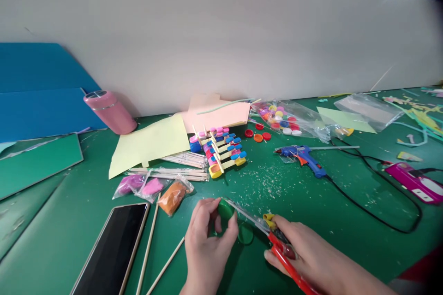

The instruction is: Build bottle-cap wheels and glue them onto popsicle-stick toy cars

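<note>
Between the thumb and fingers of my left hand (209,237) is a small green bottle cap (225,210), tilted toward the blade. My right hand (301,249) is closed around a red-handled cutter (281,251) with a long narrow blade and a yellow part near the thumb. The blade tip reaches the cap's upper edge; whether it cuts into it I cannot tell. Another green round piece (245,233) is beneath the blade, close to my left thumb. Pale crumbs are scattered on the table beyond the hands.
Behind the hands stands a stick-and-cap assembly (223,150). A blue glue gun (302,156) with a black cord lies right, near a bag of coloured caps (284,120). A phone (112,249), wooden sticks (148,244), bagged clay (175,196) and a pink bottle (112,111) are left.
</note>
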A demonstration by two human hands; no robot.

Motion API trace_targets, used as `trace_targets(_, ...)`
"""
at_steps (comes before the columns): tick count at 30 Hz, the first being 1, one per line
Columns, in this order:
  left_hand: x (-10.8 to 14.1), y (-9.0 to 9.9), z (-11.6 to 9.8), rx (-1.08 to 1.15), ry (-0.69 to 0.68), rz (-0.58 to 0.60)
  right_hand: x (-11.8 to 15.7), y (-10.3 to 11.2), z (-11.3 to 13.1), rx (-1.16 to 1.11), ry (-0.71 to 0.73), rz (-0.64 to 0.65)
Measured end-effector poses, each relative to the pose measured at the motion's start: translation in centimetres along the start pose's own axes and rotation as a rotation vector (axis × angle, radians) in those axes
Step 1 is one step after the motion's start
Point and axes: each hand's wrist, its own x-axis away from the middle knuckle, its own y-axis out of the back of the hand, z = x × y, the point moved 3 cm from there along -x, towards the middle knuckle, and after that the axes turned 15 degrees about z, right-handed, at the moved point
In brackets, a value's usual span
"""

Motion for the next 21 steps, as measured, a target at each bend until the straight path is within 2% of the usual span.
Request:
trace_targets(5, -0.2, 0.0, 0.3, 0.1, 0.086, 0.051, 0.1, 0.2, -0.6, 0.071, 0.04, -0.078)
trace_targets(9, -0.2, 0.0, 0.5, 0.112, 0.1, 0.024, 0.1, 0.0, -1.2, 0.157, -0.001, -0.157)
trace_targets(21, 0.0, 0.2, -0.2, -0.251, -0.174, -0.118, 0.1, -0.4, -1.2, 0.192, -0.05, -0.107)
